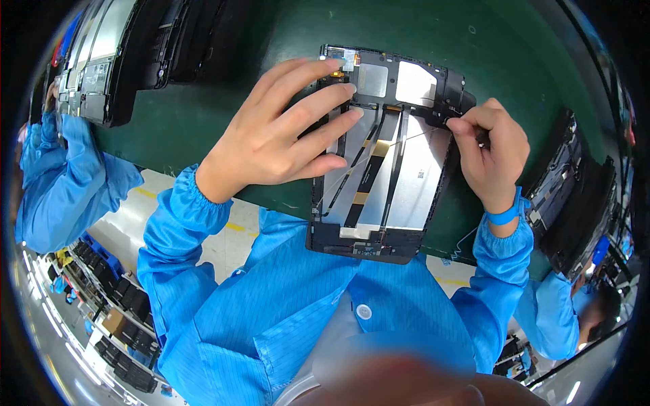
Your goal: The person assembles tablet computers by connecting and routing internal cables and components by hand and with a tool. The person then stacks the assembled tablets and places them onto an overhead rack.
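An opened tablet [415,177] lies face down on the green worktop, its black frame around a silver metal plate. Dark flat ribbon cables with tan tape run down its middle, and a thin pale wire crosses the plate. My left hand [274,128] spreads over the tablet's upper left part, fingers stretched and apart, fingertips at the frame near the small circuit parts. At the upper right edge my right hand [497,152] is closed in a pinch, thumb against curled fingers. What it pinches is too small to make out; the thin wire leads toward its fingertips.
Rows of similar dark tablet housings [95,74] stand at the far left, and more housings [565,196] at the right. The green worktop [514,57] stretches around the tablet. Co-workers in blue smocks sit on both sides. A blue wrist band [502,215] circles my right wrist.
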`<state>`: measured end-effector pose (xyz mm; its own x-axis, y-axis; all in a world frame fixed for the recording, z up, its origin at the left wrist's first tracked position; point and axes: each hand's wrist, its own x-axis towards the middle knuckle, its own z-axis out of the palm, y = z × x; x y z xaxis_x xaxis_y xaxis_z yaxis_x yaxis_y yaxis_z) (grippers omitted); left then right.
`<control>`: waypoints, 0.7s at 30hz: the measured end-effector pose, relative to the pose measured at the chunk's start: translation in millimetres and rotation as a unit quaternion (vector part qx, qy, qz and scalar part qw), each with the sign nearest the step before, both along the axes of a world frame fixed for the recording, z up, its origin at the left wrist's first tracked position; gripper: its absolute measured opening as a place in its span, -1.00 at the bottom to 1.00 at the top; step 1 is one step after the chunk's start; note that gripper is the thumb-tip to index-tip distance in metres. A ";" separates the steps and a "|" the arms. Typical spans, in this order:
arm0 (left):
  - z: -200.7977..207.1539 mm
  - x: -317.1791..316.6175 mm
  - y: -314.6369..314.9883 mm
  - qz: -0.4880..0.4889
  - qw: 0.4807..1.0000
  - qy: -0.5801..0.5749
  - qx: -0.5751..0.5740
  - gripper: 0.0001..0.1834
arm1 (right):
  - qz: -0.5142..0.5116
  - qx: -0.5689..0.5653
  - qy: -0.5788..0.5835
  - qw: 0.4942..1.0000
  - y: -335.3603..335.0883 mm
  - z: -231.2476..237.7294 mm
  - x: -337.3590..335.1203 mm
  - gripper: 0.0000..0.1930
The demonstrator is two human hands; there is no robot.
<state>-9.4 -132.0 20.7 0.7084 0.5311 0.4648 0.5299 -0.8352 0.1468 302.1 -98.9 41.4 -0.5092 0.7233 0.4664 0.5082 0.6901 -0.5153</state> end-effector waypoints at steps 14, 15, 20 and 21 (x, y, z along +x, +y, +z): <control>3.3 0.2 0.4 0.017 1.000 -0.020 -0.014 -0.48 | -0.033 0.028 -0.045 0.998 41.7 7.5 -23.7 -0.78; 3.4 -0.9 0.5 0.017 1.000 -0.020 -0.014 -0.48 | -0.033 0.028 -0.045 0.998 40.8 8.8 -23.7 -0.78; 0.8 -8.1 7.7 -0.036 0.999 -0.009 0.022 -0.50 | -0.030 -0.003 -0.095 0.995 28.3 12.7 -16.5 -0.77; 1.8 -7.9 11.0 -0.037 0.999 -0.011 0.021 -0.50 | -0.031 -0.003 -0.097 0.995 27.6 11.5 -15.0 -0.77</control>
<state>-17.3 -121.1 22.5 0.7351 0.4564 0.5013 0.4630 -0.8781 0.1207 287.1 -71.3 52.8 -0.5426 0.7593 0.3593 0.6401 0.6507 -0.4085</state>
